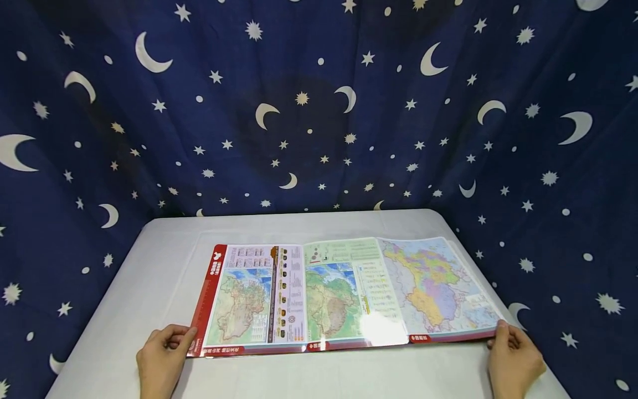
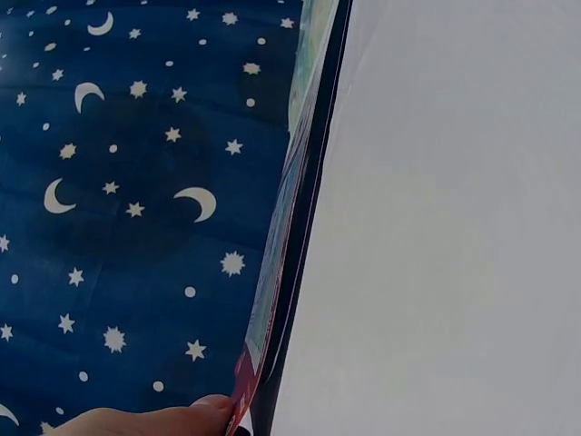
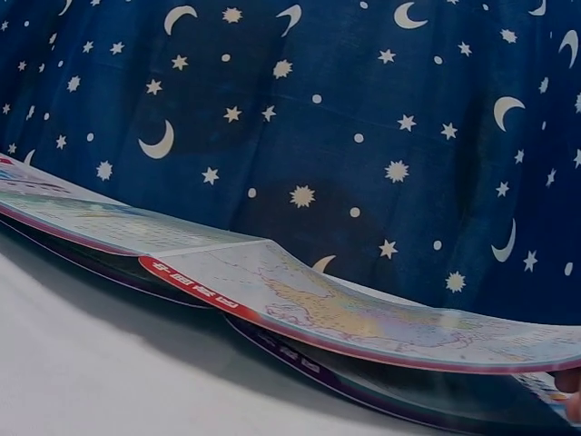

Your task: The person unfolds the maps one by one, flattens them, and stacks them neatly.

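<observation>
A glossy folding map (image 1: 329, 299) lies spread across the table in three panels, with coloured maps and a red strip along its left side. My left hand (image 1: 164, 354) pinches its near left corner between thumb and fingers. At the near right corner, my right hand (image 1: 515, 357) pinches the edge the same way. In the right wrist view the map (image 3: 354, 318) bows along its near edge, and a darker layer (image 3: 363, 386) shows beneath it. Only a thumb (image 2: 172, 418) of the left hand appears in the left wrist view, on the red corner.
A white-covered table (image 1: 249, 382) carries the map, with bare cloth in front of it and behind. Dark blue curtains (image 1: 309, 155) with moons and stars surround the table at the back and sides.
</observation>
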Tool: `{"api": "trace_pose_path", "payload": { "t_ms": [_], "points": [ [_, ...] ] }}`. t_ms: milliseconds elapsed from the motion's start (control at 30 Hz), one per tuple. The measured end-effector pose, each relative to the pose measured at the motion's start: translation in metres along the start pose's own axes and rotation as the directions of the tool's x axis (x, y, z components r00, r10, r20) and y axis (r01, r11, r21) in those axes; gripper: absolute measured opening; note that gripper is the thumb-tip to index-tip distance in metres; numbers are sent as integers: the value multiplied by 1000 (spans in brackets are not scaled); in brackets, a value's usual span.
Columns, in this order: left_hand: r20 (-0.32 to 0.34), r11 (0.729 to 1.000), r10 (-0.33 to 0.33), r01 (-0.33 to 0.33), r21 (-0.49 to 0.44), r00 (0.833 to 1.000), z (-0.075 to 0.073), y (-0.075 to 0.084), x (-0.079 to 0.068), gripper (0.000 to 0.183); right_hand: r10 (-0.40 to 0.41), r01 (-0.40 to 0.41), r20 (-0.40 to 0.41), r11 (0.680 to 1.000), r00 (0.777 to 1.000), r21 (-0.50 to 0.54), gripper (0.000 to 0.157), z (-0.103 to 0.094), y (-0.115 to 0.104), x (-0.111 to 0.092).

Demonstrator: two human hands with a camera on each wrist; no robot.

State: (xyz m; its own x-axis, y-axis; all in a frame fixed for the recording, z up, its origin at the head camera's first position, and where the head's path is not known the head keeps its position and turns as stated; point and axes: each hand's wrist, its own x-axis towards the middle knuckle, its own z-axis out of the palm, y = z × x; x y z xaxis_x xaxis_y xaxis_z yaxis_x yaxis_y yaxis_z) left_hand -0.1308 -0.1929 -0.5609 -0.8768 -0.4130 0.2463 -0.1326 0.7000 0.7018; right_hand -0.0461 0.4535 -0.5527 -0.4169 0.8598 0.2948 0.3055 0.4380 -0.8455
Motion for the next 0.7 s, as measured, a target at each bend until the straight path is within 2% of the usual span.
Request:
{"api": "trace_pose_path", "payload": {
  "t_ms": [200, 533, 700],
  "points": [
    [-13, 998, 56, -56, -14, 998, 3, 5, -4, 16, 11, -11, -25, 1000, 1000, -24, 43, -4, 2, 4],
    [-29, 990, 128, -130, -50, 991, 11, 11, -9, 19, 40, -42, -22, 997, 999, -62, 44, -11, 5, 14],
    [-26, 989, 137, -138, -48, 990, 13, 13, -10, 22, 76, -76, -6, 994, 997, -83, 48, -13, 8, 19]
  ]
}}
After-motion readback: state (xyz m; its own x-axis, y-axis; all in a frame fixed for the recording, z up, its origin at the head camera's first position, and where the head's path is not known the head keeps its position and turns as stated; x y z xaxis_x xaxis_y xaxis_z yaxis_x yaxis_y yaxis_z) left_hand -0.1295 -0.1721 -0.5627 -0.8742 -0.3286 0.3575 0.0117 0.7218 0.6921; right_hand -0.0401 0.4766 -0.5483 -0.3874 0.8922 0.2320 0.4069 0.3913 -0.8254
